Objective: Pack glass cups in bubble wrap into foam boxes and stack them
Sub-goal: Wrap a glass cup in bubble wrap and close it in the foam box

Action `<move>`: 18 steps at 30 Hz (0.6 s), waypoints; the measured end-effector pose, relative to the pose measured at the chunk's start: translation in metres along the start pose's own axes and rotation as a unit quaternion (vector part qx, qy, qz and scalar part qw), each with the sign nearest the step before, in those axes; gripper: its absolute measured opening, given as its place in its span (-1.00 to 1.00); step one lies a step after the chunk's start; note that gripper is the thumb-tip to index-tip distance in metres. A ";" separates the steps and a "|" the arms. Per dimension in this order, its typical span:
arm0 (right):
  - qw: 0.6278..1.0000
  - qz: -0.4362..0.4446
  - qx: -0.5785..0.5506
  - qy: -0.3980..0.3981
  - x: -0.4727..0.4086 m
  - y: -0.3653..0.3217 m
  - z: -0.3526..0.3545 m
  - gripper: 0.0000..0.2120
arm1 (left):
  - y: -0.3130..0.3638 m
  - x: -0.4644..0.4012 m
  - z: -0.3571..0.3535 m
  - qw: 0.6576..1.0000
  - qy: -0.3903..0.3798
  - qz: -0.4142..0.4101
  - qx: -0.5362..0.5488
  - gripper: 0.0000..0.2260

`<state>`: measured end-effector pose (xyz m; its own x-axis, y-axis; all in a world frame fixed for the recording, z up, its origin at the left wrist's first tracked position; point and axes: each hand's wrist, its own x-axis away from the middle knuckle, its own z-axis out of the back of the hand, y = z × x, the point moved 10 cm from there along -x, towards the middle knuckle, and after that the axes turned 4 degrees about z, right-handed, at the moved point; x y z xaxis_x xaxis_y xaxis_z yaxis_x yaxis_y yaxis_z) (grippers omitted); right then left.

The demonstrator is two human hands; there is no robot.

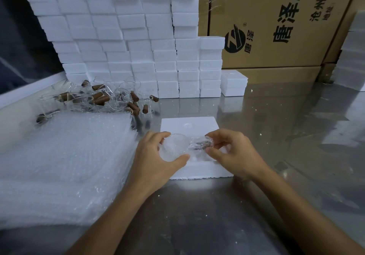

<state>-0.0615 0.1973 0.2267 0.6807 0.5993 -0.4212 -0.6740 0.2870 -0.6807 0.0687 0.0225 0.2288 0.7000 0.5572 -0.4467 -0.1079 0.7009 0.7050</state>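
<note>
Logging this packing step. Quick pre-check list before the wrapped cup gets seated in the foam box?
1. Left hand grips the round end of the wrapped cup: ok.
2. Right hand pinches the wrapped handle end: ok.
3. Open foam box lies directly under the cup, flat on the steel table: ok.
4. Bubble wrap fully closed around the cup: cannot tell, the wrap is clear and the hands cover it.
5. Box cavity free of debris: cannot tell, hidden by the hands.
6. Bubble wrap sheets and unwrapped cups lie left of the box, not over it: ok.
</note>
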 end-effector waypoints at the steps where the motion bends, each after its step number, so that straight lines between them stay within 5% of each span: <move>1: 1.000 0.005 -0.010 0.014 0.001 -0.001 0.000 -0.81 | 0.001 0.001 0.001 1.000 0.005 0.002 -0.001 -0.37; 18: 0.997 0.024 -0.024 0.069 0.005 -0.005 -0.002 -0.86 | 0.001 0.002 0.002 0.999 0.029 0.000 -0.016 -0.30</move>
<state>-0.0543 0.1975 0.2267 0.6832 0.5015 -0.5308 -0.6946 0.2220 -0.6843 0.0716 0.0237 0.2296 0.6575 0.5815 -0.4792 -0.1304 0.7142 0.6877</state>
